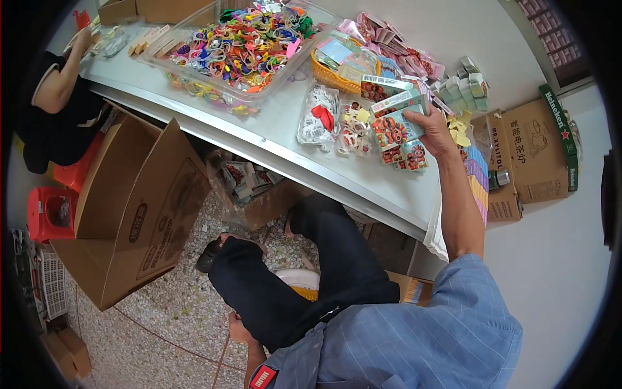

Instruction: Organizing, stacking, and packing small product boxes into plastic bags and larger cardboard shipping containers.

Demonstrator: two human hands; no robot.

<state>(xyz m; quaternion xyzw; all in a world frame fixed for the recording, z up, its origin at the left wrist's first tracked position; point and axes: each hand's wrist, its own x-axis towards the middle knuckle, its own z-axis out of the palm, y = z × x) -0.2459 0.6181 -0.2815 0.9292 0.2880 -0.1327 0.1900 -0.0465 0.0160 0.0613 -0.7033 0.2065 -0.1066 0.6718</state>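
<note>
My right hand (pixel 433 129) reaches over the table and grips a small green printed box (pixel 396 128) with red cartoon figures, thumb on its upper face. Similar boxes (pixel 403 157) lie under and beside it. To the left of them are a bag of small figures (pixel 355 126) and a clear bag of white packets (pixel 317 120) with a red piece on top. A yellow basket (pixel 334 76) with flat packs stands just behind. My left hand (pixel 240 329) hangs low beside my thigh, its fingers mostly hidden, so its grip does not show.
A clear plastic tub (pixel 259 97) full of colourful bands stands on the white table (pixel 272 137). Pink boxes (pixel 418 61) and pale green boxes (pixel 465 87) pile up along the wall. An open carton (pixel 139 214) sits on the floor at left, near another person's arm (pixel 57 91).
</note>
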